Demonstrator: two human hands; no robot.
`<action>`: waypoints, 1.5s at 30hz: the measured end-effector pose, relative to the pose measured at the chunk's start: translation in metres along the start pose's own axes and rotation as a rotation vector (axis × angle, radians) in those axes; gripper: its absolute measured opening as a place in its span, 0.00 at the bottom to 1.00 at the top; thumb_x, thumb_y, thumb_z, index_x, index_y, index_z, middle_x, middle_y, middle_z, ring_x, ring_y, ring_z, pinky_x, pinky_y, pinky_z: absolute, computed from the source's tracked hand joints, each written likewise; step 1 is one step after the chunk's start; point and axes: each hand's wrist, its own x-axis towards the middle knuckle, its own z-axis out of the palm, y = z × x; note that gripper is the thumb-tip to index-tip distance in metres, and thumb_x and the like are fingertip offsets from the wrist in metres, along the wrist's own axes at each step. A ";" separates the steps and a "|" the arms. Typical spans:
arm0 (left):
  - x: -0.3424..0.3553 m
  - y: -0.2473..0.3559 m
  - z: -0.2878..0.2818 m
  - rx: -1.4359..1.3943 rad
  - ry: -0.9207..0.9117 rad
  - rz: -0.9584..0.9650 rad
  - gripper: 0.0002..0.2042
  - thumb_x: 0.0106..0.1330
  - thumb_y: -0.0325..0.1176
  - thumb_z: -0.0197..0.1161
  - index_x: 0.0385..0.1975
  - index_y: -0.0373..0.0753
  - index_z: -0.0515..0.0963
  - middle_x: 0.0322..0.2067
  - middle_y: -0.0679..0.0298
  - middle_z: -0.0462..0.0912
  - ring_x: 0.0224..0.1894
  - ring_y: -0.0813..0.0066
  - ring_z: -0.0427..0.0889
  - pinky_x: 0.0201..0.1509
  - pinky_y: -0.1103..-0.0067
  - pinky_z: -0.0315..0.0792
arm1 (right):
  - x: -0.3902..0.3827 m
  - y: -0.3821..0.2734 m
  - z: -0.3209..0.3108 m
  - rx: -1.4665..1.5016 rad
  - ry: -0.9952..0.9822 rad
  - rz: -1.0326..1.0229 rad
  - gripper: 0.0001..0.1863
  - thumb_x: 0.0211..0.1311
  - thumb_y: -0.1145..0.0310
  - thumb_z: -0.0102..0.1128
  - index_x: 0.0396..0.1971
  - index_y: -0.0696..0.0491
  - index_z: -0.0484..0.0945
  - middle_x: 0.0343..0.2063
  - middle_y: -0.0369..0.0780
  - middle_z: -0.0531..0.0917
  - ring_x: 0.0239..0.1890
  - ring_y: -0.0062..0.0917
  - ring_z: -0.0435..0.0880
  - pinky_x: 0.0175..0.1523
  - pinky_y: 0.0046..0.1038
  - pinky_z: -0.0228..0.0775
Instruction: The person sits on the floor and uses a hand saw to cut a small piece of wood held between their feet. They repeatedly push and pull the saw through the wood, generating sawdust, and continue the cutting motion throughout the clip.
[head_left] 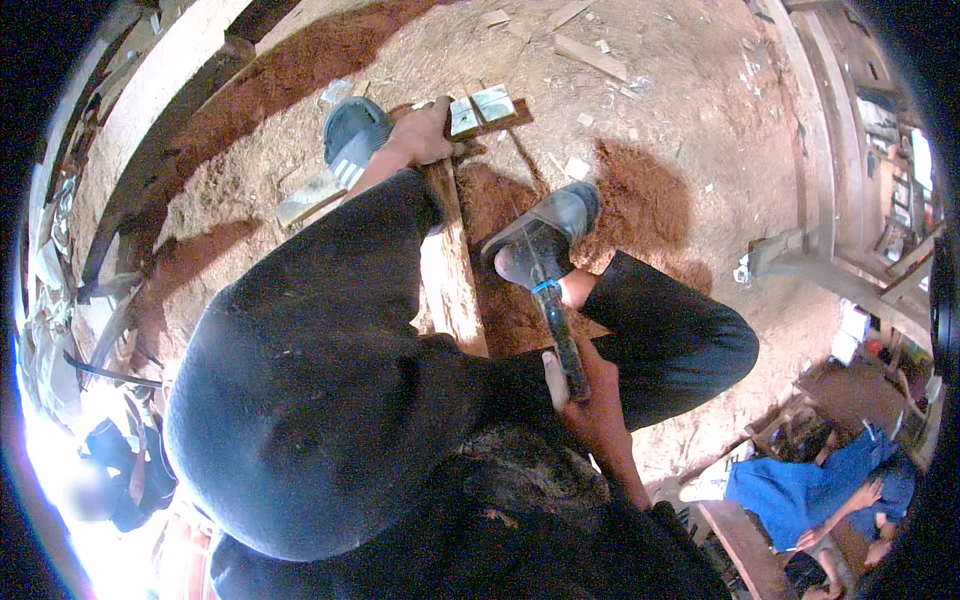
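My right hand (592, 385) is wrapped round the dark handle of a slim hand tool (562, 340) with a blue collar. Its thin metal shaft points away from me, over my right shoe (545, 235); the kind of tip is too blurred to tell. Farther off, my left hand (425, 135) grips the far end of a long wooden board (450, 270), which runs back between my legs. Its fingers are partly hidden. Just right of that hand lie two pale flat square pieces (492, 102) on a strip of wood. Beside its wrist is my left shoe (357, 135).
Wood offcuts (590, 58) and small chips lie on the brown dirt floor (700, 130). A large timber beam (150, 110) stands at the far left, wooden framing (825, 130) at the right. At the lower right sits a person in blue (800, 490); another person (125, 470) is at the lower left.
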 end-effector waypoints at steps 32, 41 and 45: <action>0.026 -0.016 0.026 0.170 -0.036 -0.004 0.38 0.49 0.43 0.73 0.54 0.29 0.59 0.50 0.41 0.74 0.53 0.41 0.75 0.55 0.56 0.70 | -0.038 0.010 0.004 -0.069 0.015 0.047 0.27 0.66 0.69 0.56 0.63 0.55 0.64 0.46 0.49 0.82 0.52 0.28 0.80 0.52 0.27 0.70; 0.018 -0.012 0.017 0.141 -0.016 -0.026 0.33 0.48 0.37 0.73 0.49 0.32 0.60 0.49 0.41 0.74 0.53 0.41 0.74 0.57 0.58 0.70 | -0.026 0.010 0.010 -0.115 0.013 0.054 0.31 0.61 0.71 0.61 0.64 0.53 0.63 0.44 0.50 0.82 0.45 0.30 0.85 0.47 0.29 0.74; 0.016 -0.006 0.016 0.165 -0.016 -0.029 0.31 0.50 0.36 0.71 0.48 0.32 0.60 0.48 0.39 0.75 0.52 0.40 0.75 0.55 0.59 0.72 | -0.001 0.003 0.022 -0.003 0.001 0.012 0.31 0.60 0.72 0.60 0.64 0.53 0.62 0.44 0.49 0.82 0.47 0.35 0.84 0.49 0.31 0.74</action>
